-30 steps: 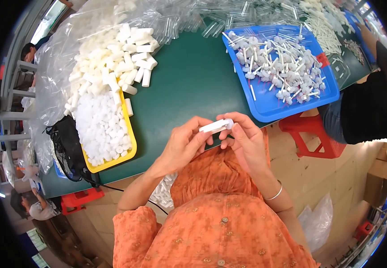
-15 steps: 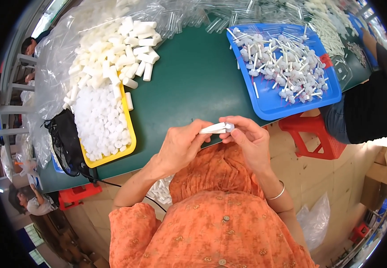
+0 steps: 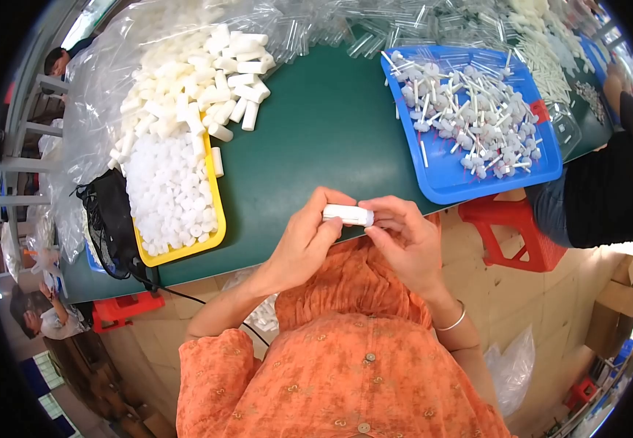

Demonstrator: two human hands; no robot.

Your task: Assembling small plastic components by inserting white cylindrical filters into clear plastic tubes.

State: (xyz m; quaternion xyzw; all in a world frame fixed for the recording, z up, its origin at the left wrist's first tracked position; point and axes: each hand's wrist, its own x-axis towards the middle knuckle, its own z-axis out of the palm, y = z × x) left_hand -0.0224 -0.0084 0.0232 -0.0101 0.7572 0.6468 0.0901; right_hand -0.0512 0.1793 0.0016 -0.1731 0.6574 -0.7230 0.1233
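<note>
Above my lap, at the table's near edge, both hands meet on one small white cylinder [image 3: 342, 214] lying level. My left hand [image 3: 303, 241] pinches its left part between thumb and fingers. At its right end sits a bluish translucent cap [image 3: 367, 217], which the thumb and fingertips of my right hand [image 3: 408, 239] grip. The cap touches the cylinder's end; how deep it sits cannot be made out. Left of my hands, a yellow tray [image 3: 220, 232] holds many small white plugs [image 3: 174, 193].
A blue tray [image 3: 440, 191] with white sticks in grey translucent caps stands at right on the green table [image 3: 309, 131]. Cream foam cylinders [image 3: 236, 80] and clear tubes [image 3: 382, 29] are heaped behind. A black mesh bag [image 3: 108, 219] lies left; a person [image 3: 616, 190] sits right near a red stool [image 3: 513, 233].
The white piece between my hands has turned from slightly slanted to level, and its broad side now shows. My left fingers have shifted along it. The whole view has moved slightly.
</note>
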